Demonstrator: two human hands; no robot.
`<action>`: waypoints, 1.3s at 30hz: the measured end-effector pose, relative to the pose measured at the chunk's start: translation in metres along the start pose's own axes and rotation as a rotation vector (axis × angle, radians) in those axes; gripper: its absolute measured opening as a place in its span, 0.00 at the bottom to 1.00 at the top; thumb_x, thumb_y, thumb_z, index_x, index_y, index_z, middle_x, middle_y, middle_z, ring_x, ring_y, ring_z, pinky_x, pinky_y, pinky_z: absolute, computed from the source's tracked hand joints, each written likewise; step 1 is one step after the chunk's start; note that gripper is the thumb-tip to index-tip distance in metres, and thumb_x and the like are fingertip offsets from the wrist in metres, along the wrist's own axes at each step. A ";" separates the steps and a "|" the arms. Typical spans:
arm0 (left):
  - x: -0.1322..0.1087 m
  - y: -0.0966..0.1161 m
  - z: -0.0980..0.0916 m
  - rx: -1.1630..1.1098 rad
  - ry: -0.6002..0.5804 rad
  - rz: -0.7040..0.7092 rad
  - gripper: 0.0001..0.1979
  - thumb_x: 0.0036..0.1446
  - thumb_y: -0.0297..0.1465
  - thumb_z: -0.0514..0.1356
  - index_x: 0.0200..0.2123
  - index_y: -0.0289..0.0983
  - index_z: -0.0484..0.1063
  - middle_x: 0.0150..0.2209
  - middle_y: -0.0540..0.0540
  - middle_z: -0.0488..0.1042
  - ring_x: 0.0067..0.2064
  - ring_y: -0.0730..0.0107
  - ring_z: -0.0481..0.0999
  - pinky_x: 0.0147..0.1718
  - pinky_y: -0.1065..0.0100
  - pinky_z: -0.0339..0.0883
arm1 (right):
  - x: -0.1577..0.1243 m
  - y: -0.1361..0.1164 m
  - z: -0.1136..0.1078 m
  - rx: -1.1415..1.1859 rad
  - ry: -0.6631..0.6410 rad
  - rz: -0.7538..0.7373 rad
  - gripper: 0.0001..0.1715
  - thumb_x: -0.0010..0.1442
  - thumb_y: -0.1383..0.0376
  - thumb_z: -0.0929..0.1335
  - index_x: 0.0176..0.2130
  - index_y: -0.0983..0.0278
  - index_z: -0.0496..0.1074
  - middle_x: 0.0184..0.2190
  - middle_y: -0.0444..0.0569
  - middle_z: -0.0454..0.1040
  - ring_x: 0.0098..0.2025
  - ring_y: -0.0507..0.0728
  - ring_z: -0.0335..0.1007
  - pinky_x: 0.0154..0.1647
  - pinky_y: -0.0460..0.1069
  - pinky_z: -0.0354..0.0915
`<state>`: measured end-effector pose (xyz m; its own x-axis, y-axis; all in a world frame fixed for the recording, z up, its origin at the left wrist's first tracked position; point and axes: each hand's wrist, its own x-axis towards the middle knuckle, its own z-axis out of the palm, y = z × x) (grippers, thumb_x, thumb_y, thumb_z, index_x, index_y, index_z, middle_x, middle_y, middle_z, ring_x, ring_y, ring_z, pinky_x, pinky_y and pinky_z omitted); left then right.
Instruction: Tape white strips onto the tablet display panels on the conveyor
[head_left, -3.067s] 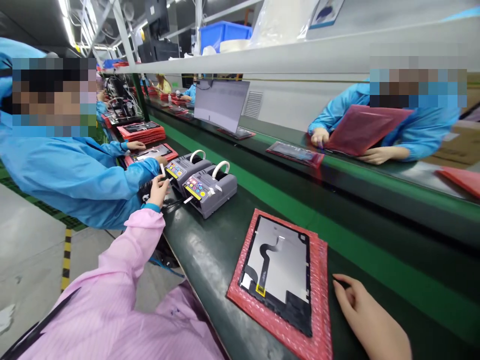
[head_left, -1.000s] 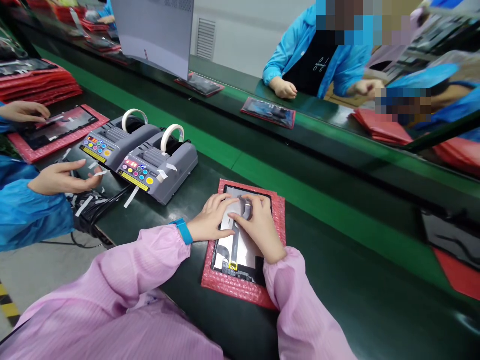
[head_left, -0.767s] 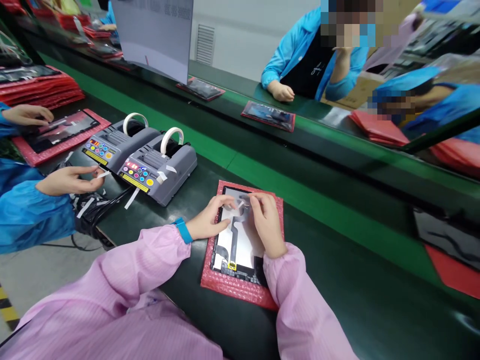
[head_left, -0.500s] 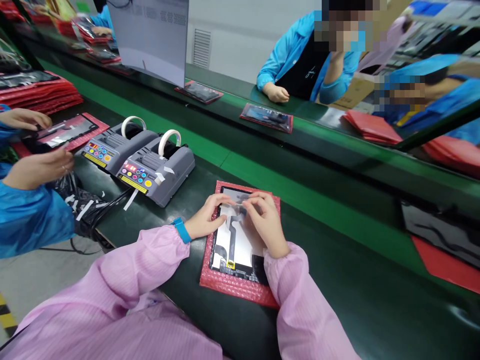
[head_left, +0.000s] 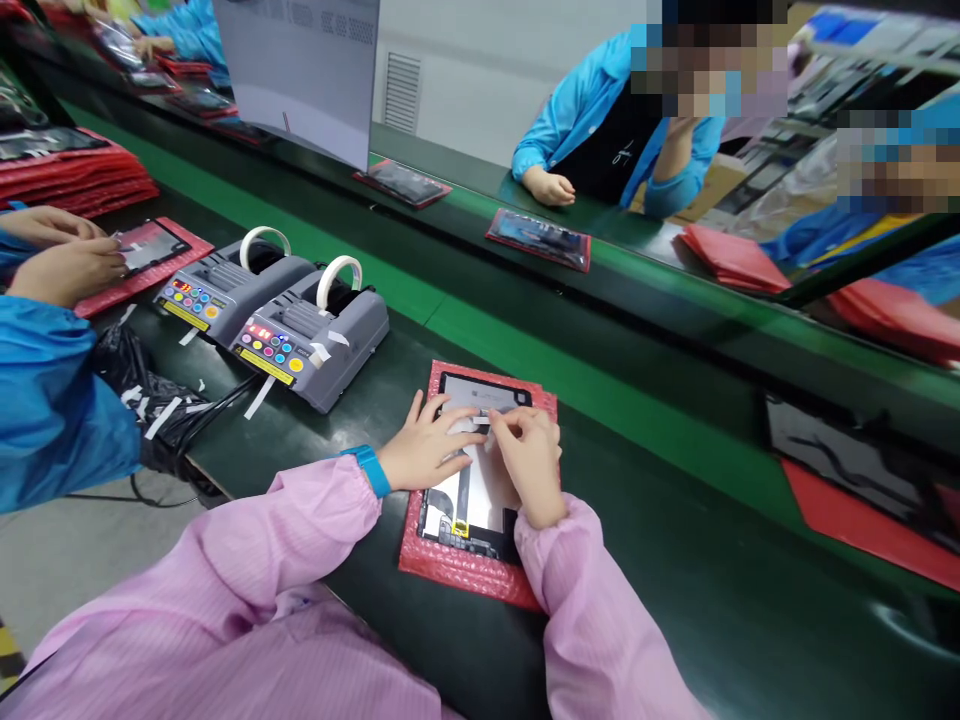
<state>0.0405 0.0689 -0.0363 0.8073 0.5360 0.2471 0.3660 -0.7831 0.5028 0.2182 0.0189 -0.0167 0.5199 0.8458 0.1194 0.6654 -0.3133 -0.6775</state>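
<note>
Silver panel on red bubble wrap; left hand spread, right hand pinching tape.

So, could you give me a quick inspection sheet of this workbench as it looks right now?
Surface: dark green conveyor belt with a brighter green stripe.
Job's things: tablet panel, silver back up, on a red bubble-wrap mat.
Clutter: two grey tape dispensers; loose cut tape strips.
Hands: left hand spread on the panel; right hand fingertips on its upper part, grip unclear.
Cables: black cables at the belt's near edge.
Surroundings: co-worker's blue sleeve at left; stacked red bags across the belt.
</note>
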 end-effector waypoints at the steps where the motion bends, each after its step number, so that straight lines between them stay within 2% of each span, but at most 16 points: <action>1: 0.000 0.000 0.000 0.000 -0.001 0.000 0.20 0.64 0.39 0.56 0.58 0.53 0.67 0.66 0.49 0.59 0.66 0.39 0.49 0.60 0.25 0.33 | 0.000 0.000 0.001 -0.006 0.000 -0.005 0.21 0.58 0.48 0.65 0.25 0.59 0.72 0.39 0.52 0.72 0.48 0.65 0.60 0.53 0.60 0.51; 9: -0.001 0.000 0.001 -0.003 0.015 -0.001 0.22 0.63 0.37 0.57 0.60 0.56 0.65 0.63 0.48 0.61 0.66 0.43 0.50 0.62 0.27 0.31 | 0.001 0.004 0.001 -0.087 0.022 -0.027 0.20 0.58 0.49 0.65 0.25 0.60 0.72 0.39 0.53 0.71 0.48 0.66 0.59 0.50 0.61 0.53; 15: 0.000 0.000 -0.001 -0.030 0.024 0.010 0.23 0.62 0.35 0.57 0.60 0.55 0.65 0.62 0.48 0.65 0.66 0.41 0.51 0.60 0.25 0.32 | 0.000 0.005 0.000 -0.100 0.027 -0.025 0.19 0.58 0.49 0.65 0.26 0.59 0.73 0.40 0.53 0.71 0.49 0.67 0.59 0.49 0.62 0.53; 22: 0.000 0.001 -0.004 -0.041 -0.021 0.017 0.24 0.64 0.36 0.56 0.62 0.56 0.62 0.63 0.49 0.66 0.67 0.39 0.50 0.59 0.23 0.32 | 0.001 0.006 0.000 -0.133 0.004 -0.029 0.20 0.58 0.48 0.65 0.28 0.60 0.74 0.41 0.53 0.70 0.49 0.67 0.59 0.50 0.63 0.54; 29: 0.001 0.000 -0.004 -0.005 -0.063 -0.004 0.25 0.64 0.36 0.56 0.63 0.56 0.61 0.64 0.51 0.64 0.68 0.39 0.49 0.60 0.24 0.32 | 0.002 0.008 0.000 -0.171 -0.072 -0.018 0.19 0.57 0.48 0.66 0.32 0.59 0.74 0.42 0.54 0.67 0.51 0.69 0.57 0.50 0.63 0.54; 34: 0.000 -0.001 -0.004 0.033 -0.069 0.001 0.22 0.65 0.38 0.53 0.62 0.53 0.62 0.64 0.51 0.64 0.68 0.40 0.49 0.61 0.25 0.33 | 0.017 0.036 0.003 -0.158 0.081 0.003 0.19 0.57 0.54 0.63 0.45 0.61 0.67 0.47 0.58 0.64 0.51 0.68 0.58 0.51 0.61 0.55; 36: -0.001 -0.001 -0.004 0.044 -0.075 0.001 0.22 0.65 0.38 0.53 0.62 0.52 0.62 0.65 0.50 0.63 0.68 0.42 0.48 0.62 0.26 0.33 | 0.025 0.052 0.000 -0.132 0.111 0.020 0.19 0.56 0.55 0.62 0.44 0.62 0.67 0.45 0.57 0.66 0.51 0.67 0.58 0.53 0.61 0.55; 39: -0.001 -0.002 -0.004 0.053 -0.087 0.004 0.22 0.66 0.39 0.52 0.62 0.52 0.62 0.65 0.50 0.63 0.69 0.42 0.47 0.62 0.28 0.32 | 0.033 0.070 -0.005 -0.098 0.094 -0.056 0.19 0.56 0.52 0.62 0.41 0.62 0.68 0.43 0.56 0.69 0.50 0.65 0.60 0.55 0.60 0.54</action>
<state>0.0371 0.0709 -0.0344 0.8451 0.5053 0.1747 0.3850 -0.8019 0.4569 0.2847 0.0231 -0.0560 0.5256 0.8203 0.2254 0.7412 -0.3116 -0.5945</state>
